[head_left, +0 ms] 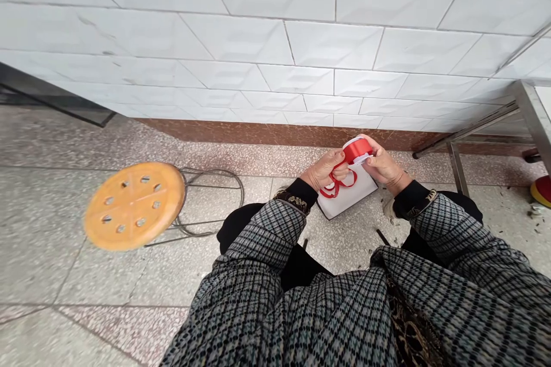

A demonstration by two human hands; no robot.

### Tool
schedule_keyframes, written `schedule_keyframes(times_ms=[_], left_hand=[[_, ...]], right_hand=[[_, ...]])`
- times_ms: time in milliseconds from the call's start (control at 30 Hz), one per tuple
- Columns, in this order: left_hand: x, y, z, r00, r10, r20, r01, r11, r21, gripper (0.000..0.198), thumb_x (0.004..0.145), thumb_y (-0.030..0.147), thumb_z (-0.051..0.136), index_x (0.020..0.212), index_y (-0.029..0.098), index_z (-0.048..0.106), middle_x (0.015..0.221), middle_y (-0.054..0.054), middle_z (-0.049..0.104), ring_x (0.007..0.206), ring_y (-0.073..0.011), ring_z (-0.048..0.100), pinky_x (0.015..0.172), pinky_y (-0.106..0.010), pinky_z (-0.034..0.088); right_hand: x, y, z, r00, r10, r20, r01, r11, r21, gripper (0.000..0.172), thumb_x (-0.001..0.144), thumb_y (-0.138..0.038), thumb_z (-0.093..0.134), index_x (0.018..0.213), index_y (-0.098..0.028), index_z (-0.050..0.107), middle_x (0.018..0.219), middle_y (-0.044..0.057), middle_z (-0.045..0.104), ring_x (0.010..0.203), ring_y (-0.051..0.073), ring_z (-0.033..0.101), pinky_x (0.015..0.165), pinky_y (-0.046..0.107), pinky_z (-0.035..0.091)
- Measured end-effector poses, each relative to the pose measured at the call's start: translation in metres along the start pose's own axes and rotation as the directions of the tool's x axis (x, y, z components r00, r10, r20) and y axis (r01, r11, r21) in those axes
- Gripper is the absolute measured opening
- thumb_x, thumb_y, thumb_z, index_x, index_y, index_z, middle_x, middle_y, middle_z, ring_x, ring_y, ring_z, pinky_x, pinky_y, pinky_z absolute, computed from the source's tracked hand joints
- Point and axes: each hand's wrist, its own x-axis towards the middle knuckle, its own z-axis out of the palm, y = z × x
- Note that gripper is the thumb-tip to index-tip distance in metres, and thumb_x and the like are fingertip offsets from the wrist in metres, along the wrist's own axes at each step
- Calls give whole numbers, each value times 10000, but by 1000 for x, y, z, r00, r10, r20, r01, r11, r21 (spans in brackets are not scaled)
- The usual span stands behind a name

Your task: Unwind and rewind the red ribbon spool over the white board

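Note:
A white spool wound with red ribbon [357,151] is held up between my two hands over the lap. My right hand [382,165] grips the spool's right side, its fingers around the rim. My left hand [328,168] is closed on the red ribbon at the spool's left, fingers curled. A loose length of the ribbon [346,180] hangs in loops below the hands. Beneath it is a white flat surface with a dark edge [355,198], perhaps a box or board; the hands hide part of it.
An orange round stool [135,205] with holes in its seat and thin metal legs stands left. A metal-framed table [527,109] is at the right, near a red and yellow round object [542,190]. White wall tiles [297,40] rise ahead. Small bits litter the speckled floor [486,223].

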Motion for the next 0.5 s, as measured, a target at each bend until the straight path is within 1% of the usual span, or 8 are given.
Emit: schedule_keyframes(times_ms=[67, 133, 200, 267, 300, 367, 433, 500], left_hand=[[0, -3, 2, 1000, -2, -18, 2, 1000, -24, 736, 565, 725, 996, 742, 200, 512, 469, 150, 273, 410, -15, 172, 418, -177, 141], [0, -5, 2, 998, 1, -61, -4, 999, -45, 737, 601, 731, 977, 719, 208, 471, 472, 152, 241, 410, -16, 172, 424, -181, 137], [1, -6, 0, 994, 16, -109, -21, 999, -43, 733, 647, 728, 954, 704, 213, 436, 477, 152, 237, 410, -12, 173, 432, -185, 137], [1, -6, -2, 989, 39, -139, -41, 999, -10, 727, 650, 721, 955, 712, 215, 436, 485, 152, 257, 413, -7, 182, 442, -187, 134], [2, -5, -4, 988, 45, -146, -43, 999, 18, 724, 635, 717, 963, 728, 215, 450, 488, 152, 273, 415, -6, 189, 445, -188, 130], [2, -5, -4, 988, 35, -152, -22, 996, 84, 722, 603, 715, 978, 769, 211, 488, 492, 152, 307, 416, -8, 200, 444, -194, 121], [2, -4, -3, 988, 21, -154, 0, 990, 139, 723, 594, 728, 974, 813, 202, 528, 495, 151, 325, 416, -11, 199, 439, -203, 119], [2, -2, 0, 988, 26, -153, 1, 985, 174, 733, 596, 735, 967, 895, 182, 589, 508, 151, 340, 422, -16, 190, 439, -211, 118]], right_hand=[[0, 7, 3, 1000, -3, -6, 3, 1000, 11, 1081, 422, -658, 1058, 1380, -321, 688, 1189, 50, 761, 1064, 263, 700, 1012, 416, 577], [0, 6, 2, 1000, -4, -1, 4, 1000, -22, 1045, 464, -667, 1041, 1385, -320, 689, 1220, 54, 768, 1102, 273, 706, 1049, 428, 570], [2, -4, -3, 999, 5, 31, -1, 993, -118, 948, 543, -618, 1030, 1380, -319, 698, 1296, 59, 765, 1167, 283, 707, 1083, 438, 563], [5, -20, -11, 995, 11, 101, 19, 958, -287, 829, 640, -524, 1010, 1383, -321, 704, 1420, 67, 732, 1276, 298, 686, 1138, 466, 541], [7, -28, -16, 989, 6, 148, 53, 919, -391, 798, 665, -474, 1004, 1390, -322, 707, 1482, 71, 705, 1341, 307, 660, 1180, 484, 515], [9, -41, -23, 976, -7, 218, 137, 796, -589, 721, 708, -420, 979, 1374, -310, 726, 1521, 84, 684, 1409, 325, 623, 1236, 528, 466], [11, -48, -28, 966, -17, 260, 207, 654, -728, 659, 722, -387, 962, 1333, -277, 741, 1470, 109, 707, 1375, 339, 643, 1224, 558, 473], [10, -51, -31, 960, -40, 277, 254, 540, -803, 618, 725, -362, 956, 1293, -241, 743, 1397, 130, 733, 1298, 342, 679, 1176, 561, 510]])
